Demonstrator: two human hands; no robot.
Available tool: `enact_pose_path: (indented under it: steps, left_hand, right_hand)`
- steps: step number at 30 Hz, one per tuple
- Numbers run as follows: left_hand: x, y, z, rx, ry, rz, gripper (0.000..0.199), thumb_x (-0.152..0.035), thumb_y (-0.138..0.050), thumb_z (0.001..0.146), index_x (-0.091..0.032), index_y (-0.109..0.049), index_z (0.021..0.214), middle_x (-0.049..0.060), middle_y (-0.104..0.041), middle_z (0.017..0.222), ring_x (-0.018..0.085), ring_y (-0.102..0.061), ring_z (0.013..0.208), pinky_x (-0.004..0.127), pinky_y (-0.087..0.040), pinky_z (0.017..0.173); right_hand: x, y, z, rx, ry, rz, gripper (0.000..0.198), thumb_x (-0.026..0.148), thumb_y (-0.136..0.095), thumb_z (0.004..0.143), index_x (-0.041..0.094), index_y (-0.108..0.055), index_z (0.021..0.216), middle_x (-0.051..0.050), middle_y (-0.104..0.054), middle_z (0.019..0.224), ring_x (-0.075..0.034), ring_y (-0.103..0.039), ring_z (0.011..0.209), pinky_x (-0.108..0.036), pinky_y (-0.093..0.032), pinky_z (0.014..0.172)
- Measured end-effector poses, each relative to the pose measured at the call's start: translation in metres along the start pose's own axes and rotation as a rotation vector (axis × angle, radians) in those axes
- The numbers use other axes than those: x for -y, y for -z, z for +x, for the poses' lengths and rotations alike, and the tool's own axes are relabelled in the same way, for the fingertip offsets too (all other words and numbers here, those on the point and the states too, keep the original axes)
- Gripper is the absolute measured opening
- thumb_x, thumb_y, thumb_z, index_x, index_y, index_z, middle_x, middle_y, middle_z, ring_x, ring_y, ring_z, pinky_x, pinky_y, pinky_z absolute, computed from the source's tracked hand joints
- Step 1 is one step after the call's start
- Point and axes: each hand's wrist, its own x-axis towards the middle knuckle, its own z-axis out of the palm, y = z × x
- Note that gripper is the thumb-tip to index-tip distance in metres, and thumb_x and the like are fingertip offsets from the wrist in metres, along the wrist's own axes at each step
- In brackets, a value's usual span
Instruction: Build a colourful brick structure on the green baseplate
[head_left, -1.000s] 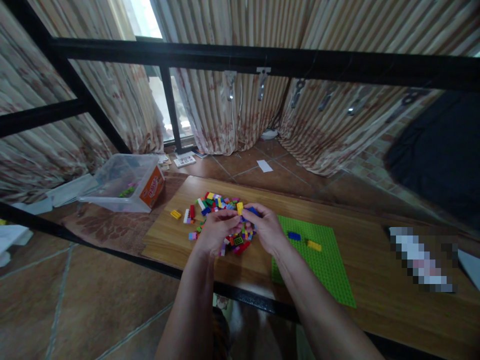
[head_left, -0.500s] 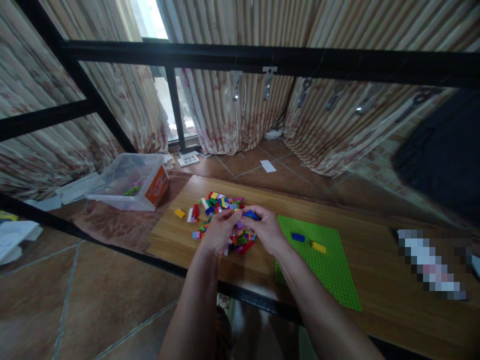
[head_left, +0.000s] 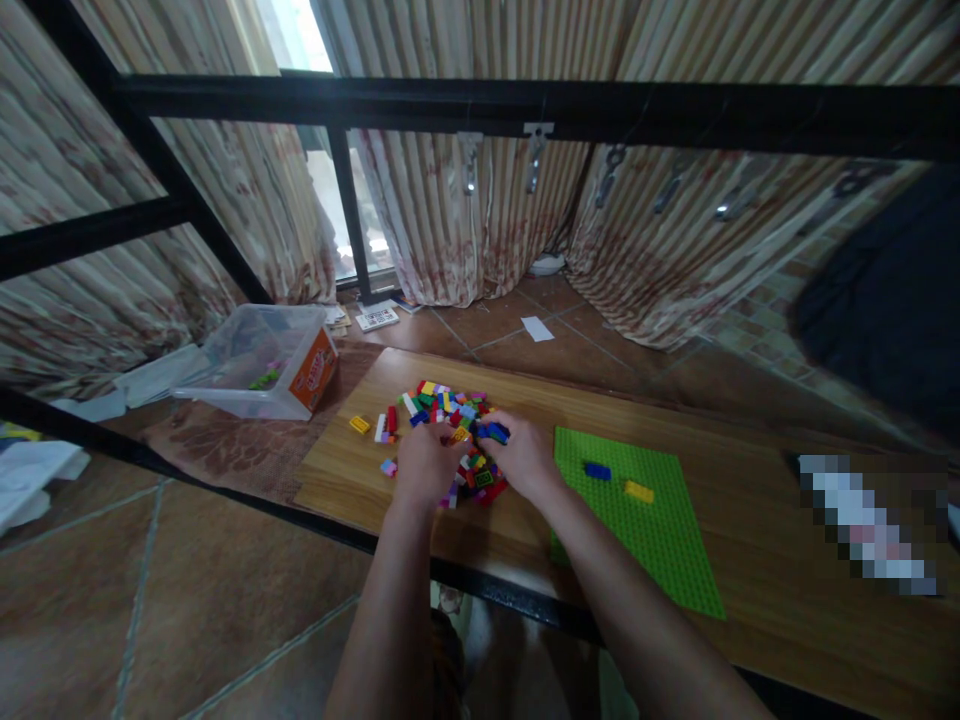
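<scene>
A heap of mixed toy building bricks lies on the wooden table, under and around both hands. My left hand is over the heap's near side, fingers closed on a yellow brick; its fingertips are partly hidden. Just to the right, my right hand pinches a blue brick between thumb and fingers. A green studded baseplate lies right of the heap, partly under my right forearm. On it sit another blue brick and another yellow brick, a little apart.
The wooden table has a dark front edge. Left of the heap lies a single yellow brick. Beyond the table's left end, a clear plastic bin with an orange label stands on a brown mat. A black metal bar crosses above.
My hands have moved apart, the left shifting left and slightly down. The blue brick stays in my right hand, and the yellow brick now shows clearly at my left fingertips.
</scene>
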Motion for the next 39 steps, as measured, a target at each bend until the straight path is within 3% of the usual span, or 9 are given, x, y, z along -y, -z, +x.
enact_pose_path:
  steps: [2, 6, 11, 15, 19, 21, 24, 30, 39]
  left_hand:
    - [-0.001, -0.002, -0.001, -0.015, 0.024, -0.002, 0.008, -0.020, -0.073, 0.061, -0.020, -0.066, 0.058, -0.001, -0.055, 0.054, 0.014, -0.048, 0.056, 0.025, -0.029, 0.058]
    - [-0.002, -0.004, -0.001, -0.021, 0.048, 0.015, 0.012, -0.017, -0.075, 0.059, -0.020, -0.073, 0.071, 0.003, -0.063, 0.061, 0.019, -0.056, 0.062, 0.027, -0.035, 0.062]
    - [0.001, -0.001, 0.001, -0.042, 0.051, 0.057, 0.018, -0.021, -0.073, 0.064, -0.019, -0.074, 0.082, 0.003, -0.065, 0.062, 0.020, -0.057, 0.064, 0.028, -0.038, 0.063]
    - [-0.007, 0.000, -0.003, -0.107, 0.010, -0.021, 0.017, -0.027, -0.065, 0.075, -0.018, -0.075, 0.087, 0.006, -0.070, 0.074, 0.020, -0.059, 0.069, 0.028, -0.040, 0.065]
    - [-0.023, -0.010, -0.011, 0.190, -0.022, -0.431, 0.023, -0.036, -0.057, 0.083, -0.019, -0.072, 0.086, 0.003, -0.068, 0.076, 0.017, -0.061, 0.071, 0.024, -0.043, 0.060]
    - [-0.031, -0.015, -0.015, 0.355, 0.027, -0.677, 0.027, -0.042, -0.058, 0.082, -0.019, -0.070, 0.087, 0.001, -0.067, 0.076, 0.015, -0.060, 0.069, 0.022, -0.044, 0.057]
    - [-0.039, -0.018, -0.020, 0.431, 0.083, -0.886, 0.028, -0.045, -0.067, 0.076, -0.017, -0.068, 0.083, -0.001, -0.062, 0.071, 0.011, -0.055, 0.062, 0.021, -0.044, 0.057]
    - [-0.041, -0.019, -0.019, 0.448, 0.072, -0.943, 0.028, -0.040, -0.075, 0.068, -0.016, -0.065, 0.077, -0.003, -0.056, 0.065, 0.007, -0.047, 0.056, 0.020, -0.040, 0.056]
    - [-0.035, -0.031, -0.015, 0.089, -0.103, -0.401, 0.011, -0.028, -0.066, 0.073, -0.018, -0.065, 0.078, 0.001, -0.064, 0.071, 0.014, -0.055, 0.064, 0.024, -0.037, 0.060]
  right_hand:
    - [0.002, -0.001, 0.000, -0.005, 0.022, 0.001, 0.027, 0.015, -0.068, 0.066, 0.027, -0.072, 0.090, -0.002, -0.071, 0.090, -0.021, -0.061, 0.085, -0.038, -0.044, 0.084]
    - [0.004, 0.003, -0.001, -0.065, -0.095, 0.125, 0.030, 0.027, -0.071, 0.068, 0.026, -0.071, 0.098, -0.002, -0.072, 0.091, -0.021, -0.062, 0.082, -0.037, -0.046, 0.081]
    - [0.011, 0.016, -0.010, -0.063, -0.385, 0.732, 0.035, 0.041, -0.060, 0.076, 0.023, -0.066, 0.105, -0.003, -0.072, 0.085, -0.017, -0.062, 0.068, -0.028, -0.046, 0.059]
    - [0.025, 0.023, -0.018, -0.041, -0.408, 1.005, 0.030, 0.031, -0.065, 0.072, 0.023, -0.067, 0.101, -0.003, -0.073, 0.087, -0.017, -0.066, 0.079, -0.029, -0.050, 0.068]
    - [0.033, 0.025, -0.023, -0.031, -0.331, 1.089, 0.033, 0.035, -0.065, 0.076, 0.028, -0.065, 0.108, -0.003, -0.073, 0.102, -0.020, -0.066, 0.094, -0.032, -0.052, 0.073]
    - [0.034, 0.025, -0.025, 0.002, -0.304, 1.091, 0.038, 0.039, -0.063, 0.079, 0.029, -0.062, 0.115, -0.004, -0.071, 0.109, -0.021, -0.066, 0.094, -0.031, -0.052, 0.068]
    - [0.032, 0.025, -0.025, 0.044, -0.281, 1.032, 0.043, 0.044, -0.060, 0.082, 0.030, -0.059, 0.122, -0.005, -0.068, 0.118, -0.021, -0.065, 0.093, -0.030, -0.051, 0.064]
    - [0.026, 0.026, -0.023, 0.046, -0.193, 0.948, 0.036, 0.047, -0.061, 0.082, 0.027, -0.067, 0.112, -0.004, -0.067, 0.120, -0.021, -0.060, 0.110, -0.034, -0.047, 0.091]
    - [0.021, 0.027, -0.015, -0.153, -0.102, 0.504, 0.028, 0.039, -0.074, 0.070, 0.023, -0.073, 0.093, 0.001, -0.066, 0.075, -0.016, -0.059, 0.073, -0.030, -0.046, 0.073]
